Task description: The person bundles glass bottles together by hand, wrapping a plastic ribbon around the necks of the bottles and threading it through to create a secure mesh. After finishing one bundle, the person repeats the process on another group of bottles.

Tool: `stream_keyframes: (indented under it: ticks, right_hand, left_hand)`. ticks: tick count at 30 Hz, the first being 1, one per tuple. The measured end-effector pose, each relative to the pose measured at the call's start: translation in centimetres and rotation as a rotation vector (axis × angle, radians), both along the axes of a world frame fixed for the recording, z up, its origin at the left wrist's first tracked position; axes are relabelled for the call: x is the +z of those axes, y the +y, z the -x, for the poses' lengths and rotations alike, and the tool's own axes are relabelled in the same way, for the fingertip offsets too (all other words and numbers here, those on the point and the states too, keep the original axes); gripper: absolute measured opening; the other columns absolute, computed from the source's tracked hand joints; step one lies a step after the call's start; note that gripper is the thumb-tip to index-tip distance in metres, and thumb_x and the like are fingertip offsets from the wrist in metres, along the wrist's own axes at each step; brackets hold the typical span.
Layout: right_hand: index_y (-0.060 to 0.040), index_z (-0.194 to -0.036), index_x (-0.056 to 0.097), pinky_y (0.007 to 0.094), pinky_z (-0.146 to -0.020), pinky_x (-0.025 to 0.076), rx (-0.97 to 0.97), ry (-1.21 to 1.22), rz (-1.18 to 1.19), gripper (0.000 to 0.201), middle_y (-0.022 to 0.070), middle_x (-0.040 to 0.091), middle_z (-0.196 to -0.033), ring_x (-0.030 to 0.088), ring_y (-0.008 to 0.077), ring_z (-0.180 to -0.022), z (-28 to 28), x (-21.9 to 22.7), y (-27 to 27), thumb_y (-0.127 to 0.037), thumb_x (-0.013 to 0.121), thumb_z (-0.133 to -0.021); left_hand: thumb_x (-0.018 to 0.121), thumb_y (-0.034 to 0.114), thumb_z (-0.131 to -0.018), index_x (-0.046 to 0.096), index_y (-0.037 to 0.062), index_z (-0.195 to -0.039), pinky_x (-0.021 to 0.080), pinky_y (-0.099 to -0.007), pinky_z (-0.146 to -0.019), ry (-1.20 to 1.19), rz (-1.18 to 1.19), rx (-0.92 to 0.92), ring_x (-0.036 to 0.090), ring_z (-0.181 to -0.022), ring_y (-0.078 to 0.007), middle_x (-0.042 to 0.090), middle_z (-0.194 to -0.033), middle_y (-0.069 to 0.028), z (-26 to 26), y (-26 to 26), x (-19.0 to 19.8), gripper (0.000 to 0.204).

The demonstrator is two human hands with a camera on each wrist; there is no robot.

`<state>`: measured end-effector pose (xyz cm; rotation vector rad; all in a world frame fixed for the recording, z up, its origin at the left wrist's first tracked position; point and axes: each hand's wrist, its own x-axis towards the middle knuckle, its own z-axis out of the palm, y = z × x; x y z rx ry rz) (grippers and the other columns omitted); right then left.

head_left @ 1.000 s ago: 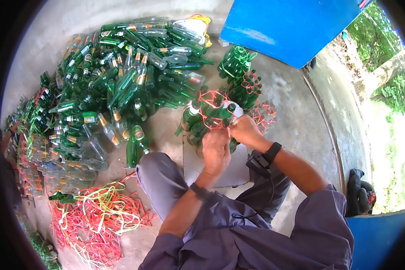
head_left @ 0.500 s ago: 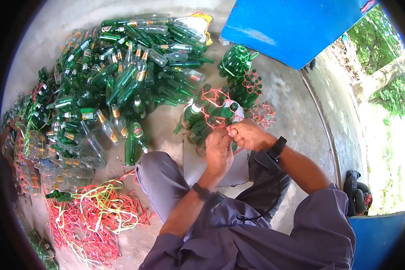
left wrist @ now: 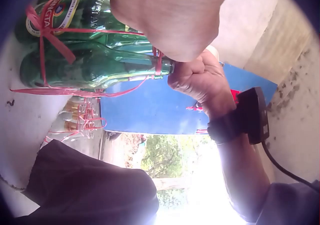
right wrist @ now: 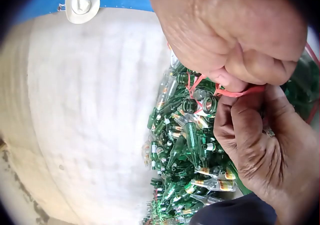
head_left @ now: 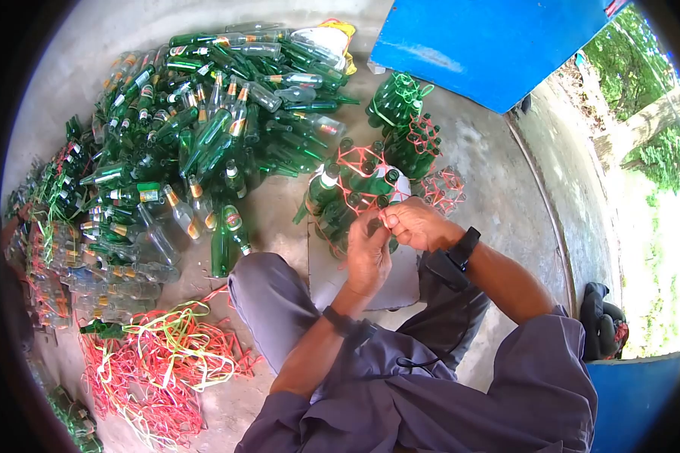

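Observation:
A bundle of green bottles (head_left: 329, 189) stands upright on a pale board (head_left: 355, 283), its necks laced with red plastic strap (head_left: 359, 155). At the near side of the bundle, my left hand (head_left: 367, 260) and right hand (head_left: 419, 225) meet. In the right wrist view the left hand (right wrist: 265, 150) and right hand (right wrist: 230, 30) both pinch the red strap (right wrist: 242, 92) between thumb and curled fingers. The left wrist view shows straps round the labelled bottles (left wrist: 75, 67), with my right hand (left wrist: 200, 80) against a bottle mouth.
A large heap of loose bottles (head_left: 204, 128) lies to the left. Tangled red and yellow-green straps (head_left: 166, 362) lie below it. More strapped bundles (head_left: 400, 102) stand beyond the board, near a blue panel (head_left: 453, 53). A pale hat (right wrist: 81, 4) shows in the right wrist view.
Compared with a second ago, the right hand has turned and shifted slightly right, its fingers closer to the left fingertips. The bundle stays in place.

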<state>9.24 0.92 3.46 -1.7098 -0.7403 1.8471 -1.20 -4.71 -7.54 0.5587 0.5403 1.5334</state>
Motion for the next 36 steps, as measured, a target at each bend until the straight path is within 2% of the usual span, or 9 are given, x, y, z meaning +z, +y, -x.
stream_keyframes:
  ticks: [6, 8, 11, 14, 25, 27, 31, 33, 36]
  right_hand:
    - [-0.0059, -0.076, 0.066, 0.0275, -0.042, 0.029, 0.182, -0.022, -0.026, 0.011, -0.0018, 0.054, -0.063, 0.046, 0.0081, -0.049, -1.0, -0.8, 0.5, -0.013, 0.068, -0.084]
    - [-0.0062, -0.076, 0.066, 0.0281, -0.042, 0.029, 0.312, -0.083, -0.166, 0.011, -0.0018, 0.055, -0.064, 0.045, 0.0081, -0.049, -1.4, -0.6, 0.4, -0.012, 0.067, -0.084]
    - [-0.0068, -0.074, 0.066, 0.0289, -0.042, 0.029, 0.411, -0.201, -0.219, 0.011, -0.0021, 0.056, -0.064, 0.044, 0.0081, -0.049, -0.6, 0.8, 0.4, -0.013, 0.066, -0.084]
    - [-0.0072, -0.071, 0.065, 0.0293, -0.042, 0.030, 0.478, -0.276, -0.256, 0.013, -0.0016, 0.056, -0.063, 0.044, 0.0084, -0.048, -1.2, -0.7, 1.0, -0.014, 0.066, -0.083]
    - [-0.0047, -0.063, 0.058, 0.0299, -0.041, 0.032, 0.451, -0.507, -0.589, 0.020, -0.0008, 0.049, -0.056, 0.044, 0.0075, -0.049, 1.0, -0.5, 0.4, -0.008, 0.067, -0.080]
    - [0.0034, -0.076, 0.069, 0.0441, -0.064, 0.055, 0.844, -0.846, -0.900, 0.018, 0.0223, 0.066, -0.071, 0.068, 0.0356, -0.067, -0.2, -2.8, 1.3, -0.014, 0.065, -0.078]
    - [0.0052, -0.082, 0.071, 0.0497, -0.073, 0.056, 1.015, -1.079, -0.929, 0.024, 0.0271, 0.068, -0.080, 0.068, 0.0451, -0.079, 0.5, -1.7, 1.1, -0.017, 0.066, -0.080]
    - [0.0053, -0.080, 0.072, 0.0508, -0.074, 0.055, 0.619, -1.027, -0.617, 0.026, 0.0279, 0.068, -0.080, 0.069, 0.0450, -0.080, 2.0, 0.8, 0.0, -0.020, 0.065, -0.081]
    - [0.0058, -0.079, 0.071, 0.0500, -0.074, 0.056, 0.634, -1.029, -0.595, 0.028, 0.0293, 0.068, -0.081, 0.069, 0.0450, -0.082, 1.6, 0.5, 0.3, -0.022, 0.067, -0.080]
  left_hand:
    - [0.068, 0.009, -0.096, 0.053, -0.0002, -0.121, 0.045, -0.0244, -0.095, 0.104, -0.029, 0.035, 0.054, -0.104, -0.0125, 0.053, -0.114, -0.0069, 0.2, 0.0, -0.2, 0.030]
    - [0.064, 0.006, -0.099, 0.056, -0.0009, -0.122, 0.045, -0.0249, -0.094, 0.715, -0.378, 0.240, 0.053, -0.103, -0.0138, 0.050, -0.120, -0.0080, 0.8, 0.0, -0.5, 0.025]
    - [0.060, 0.001, -0.100, 0.061, 0.0023, -0.122, 0.046, -0.0255, -0.094, 0.820, -0.483, 0.311, 0.053, -0.105, -0.0154, 0.047, -0.125, -0.0086, 1.1, 0.0, -0.3, 0.022]
    - [0.070, -0.007, -0.088, 0.069, 0.0023, -0.108, 0.052, -0.0354, -0.086, 0.816, -0.446, 0.374, 0.064, -0.102, -0.0310, 0.058, -0.120, -0.0160, 1.3, -0.1, 0.4, 0.022]
    - [0.066, -0.008, -0.087, 0.068, 0.0007, -0.105, 0.052, -0.0360, -0.083, 0.744, -0.395, 0.350, 0.064, -0.097, -0.0301, 0.061, -0.119, -0.0168, 0.8, 0.0, -0.2, 0.020]
    - [0.066, -0.008, -0.087, 0.069, 0.0010, -0.106, 0.051, -0.0364, -0.083, 0.650, -0.335, 0.309, 0.064, -0.096, -0.0302, 0.061, -0.120, -0.0167, 0.8, -0.1, -0.5, 0.021]
    - [0.060, -0.014, -0.092, 0.069, 0.0033, -0.115, 0.044, -0.0276, -0.096, 0.785, -0.429, 0.259, 0.053, -0.113, -0.0206, 0.049, -0.130, -0.0097, 1.2, -0.2, -1.1, 0.030]
    - [0.060, -0.014, -0.093, 0.070, 0.0035, -0.115, 0.044, -0.0277, -0.096, 0.780, -0.442, 0.255, 0.053, -0.113, -0.0207, 0.048, -0.130, -0.0097, 1.3, -0.2, -0.8, 0.030]
    - [0.061, -0.012, -0.092, 0.070, 0.0037, -0.113, 0.045, -0.0287, -0.096, 0.777, -0.418, 0.247, 0.054, -0.112, -0.0220, 0.050, -0.128, -0.0108, 1.7, -0.3, 0.0, 0.027]
